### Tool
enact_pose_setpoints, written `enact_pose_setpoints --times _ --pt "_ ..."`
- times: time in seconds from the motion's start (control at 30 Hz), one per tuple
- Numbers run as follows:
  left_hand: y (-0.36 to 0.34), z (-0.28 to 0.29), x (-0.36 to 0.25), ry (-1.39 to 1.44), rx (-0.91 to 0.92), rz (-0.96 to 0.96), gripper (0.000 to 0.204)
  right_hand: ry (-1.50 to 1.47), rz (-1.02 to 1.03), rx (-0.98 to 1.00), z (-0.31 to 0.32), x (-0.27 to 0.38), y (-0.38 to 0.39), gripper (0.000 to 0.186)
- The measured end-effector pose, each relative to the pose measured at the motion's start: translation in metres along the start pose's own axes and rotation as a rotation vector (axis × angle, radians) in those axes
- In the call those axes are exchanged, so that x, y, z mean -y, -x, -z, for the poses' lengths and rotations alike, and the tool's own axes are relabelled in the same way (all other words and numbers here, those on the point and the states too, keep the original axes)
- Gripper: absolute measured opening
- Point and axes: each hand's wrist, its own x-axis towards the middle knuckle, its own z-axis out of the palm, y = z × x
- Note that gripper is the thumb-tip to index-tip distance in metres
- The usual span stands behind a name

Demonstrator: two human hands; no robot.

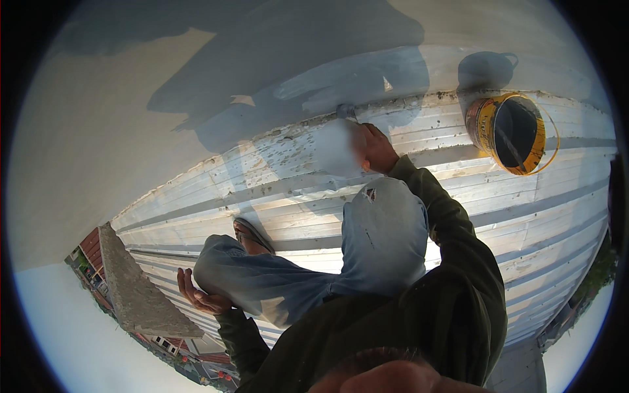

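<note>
My right hand (377, 147) is closed around something blurred, near a grey tool head (347, 112) at the foot of the pale wall (118, 131); the tool itself is hard to make out. Streaks of whitish-grey coating mark the wall above it. My left hand (200, 291) is low on the left, beside my bent knee in jeans (229, 262), fingers curved and apart with nothing visible in them. A yellow bucket (504, 134), dark inside with a stick leaning in it, stands to the right by the wall.
I am on a sloping ribbed metal roof (537, 203), with my sandalled foot (252, 236) on it. A rough concrete ledge (144, 288) runs along the left edge, with rooftops far below beyond it. Greenery (596, 268) shows past the right edge.
</note>
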Motion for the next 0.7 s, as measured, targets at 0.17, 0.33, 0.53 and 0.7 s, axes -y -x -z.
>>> enact_pose_setpoints --times 0.17,0.33,0.53,0.7 --pt "-0.006 -0.003 0.0 0.029 0.03 -0.034 0.069 -0.065 0.144 0.003 -0.053 0.02 -0.041 0.017" --pt "0.006 0.003 0.007 0.027 0.003 0.008 0.07 -0.062 -0.228 -0.233 0.064 -0.012 0.004 0.016" --pt "0.005 0.003 0.002 0.022 0.001 -0.002 0.069 0.068 -0.326 -0.462 0.069 -0.009 -0.004 0.021" --pt "0.0 0.0 0.001 0.026 0.004 -0.008 0.07 -0.272 -0.06 -0.239 -0.049 0.045 -0.09 0.031"
